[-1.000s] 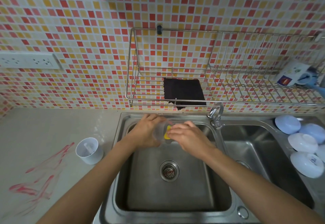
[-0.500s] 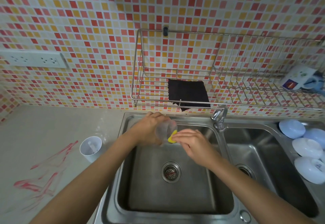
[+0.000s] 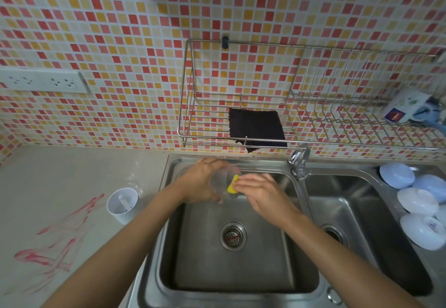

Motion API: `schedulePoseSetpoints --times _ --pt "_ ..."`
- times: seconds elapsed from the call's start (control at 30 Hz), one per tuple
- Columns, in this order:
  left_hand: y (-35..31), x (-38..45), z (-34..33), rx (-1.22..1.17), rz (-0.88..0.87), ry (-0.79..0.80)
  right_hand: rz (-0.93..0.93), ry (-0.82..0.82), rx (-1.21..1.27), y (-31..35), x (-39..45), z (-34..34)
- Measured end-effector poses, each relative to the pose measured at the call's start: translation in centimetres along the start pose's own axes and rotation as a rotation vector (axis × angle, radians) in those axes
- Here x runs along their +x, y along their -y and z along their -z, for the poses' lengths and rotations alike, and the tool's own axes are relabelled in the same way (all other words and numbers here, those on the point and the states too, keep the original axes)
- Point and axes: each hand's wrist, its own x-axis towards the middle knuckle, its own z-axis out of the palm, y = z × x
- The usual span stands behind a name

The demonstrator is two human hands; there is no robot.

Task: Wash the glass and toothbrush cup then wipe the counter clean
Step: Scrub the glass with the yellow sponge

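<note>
In the head view, the person's left hand is gripping a clear glass above the left sink basin, while the right hand is pinching a yellow sponge against its rim. To scrub well, the left hand should probably be turning the glass slowly as the sponge works inside and around the rim, low over that basin. The white toothbrush cup is standing unwashed on the counter just left of the basin, beside red smears.

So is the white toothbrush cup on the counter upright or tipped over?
Upright. The toothbrush cup stands on the counter left of the sink, its open mouth facing up.
</note>
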Motion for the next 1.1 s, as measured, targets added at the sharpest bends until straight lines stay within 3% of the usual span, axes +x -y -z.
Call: schedulePoseSetpoints --times 0.2,0.33,0.53,0.63,0.77,0.83,0.97,1.03,1.1 --pt "0.7 0.2 0.7 -0.035 0.028 0.064 0.005 0.074 0.054 0.5 -0.7 -0.3" --pt "0.6 0.3 0.2 -0.11 0.073 0.065 0.004 -0.011 -0.006 1.1 -0.3 -0.2" --pt "-0.8 0.0 -1.0 -0.195 0.022 -0.108 -0.037 -0.059 0.009 1.6 0.0 0.0" --pt "-0.7 0.0 -1.2 -0.154 -0.041 -0.206 -0.109 -0.052 0.17 2.2 0.4 0.4" --pt "-0.3 0.0 -0.9 -0.088 -0.109 -0.192 -0.316 0.025 0.5 2.0 0.5 0.5" --pt "-0.3 0.0 -0.9 -0.061 -0.117 -0.196 -0.242 0.062 0.4 1.2 0.6 0.7" --pt "-0.3 0.2 -0.7 0.008 -0.074 -0.211 0.065 -0.018 -0.085 -1.0 1.2 1.1" --pt "-0.4 0.3 -0.3 0.027 -0.054 -0.187 0.047 -0.046 -0.075 -0.5 1.0 0.8" --pt "-0.4 0.3 -0.2 0.05 -0.066 -0.127 -0.091 0.026 0.191 0.6 0.7 0.2"
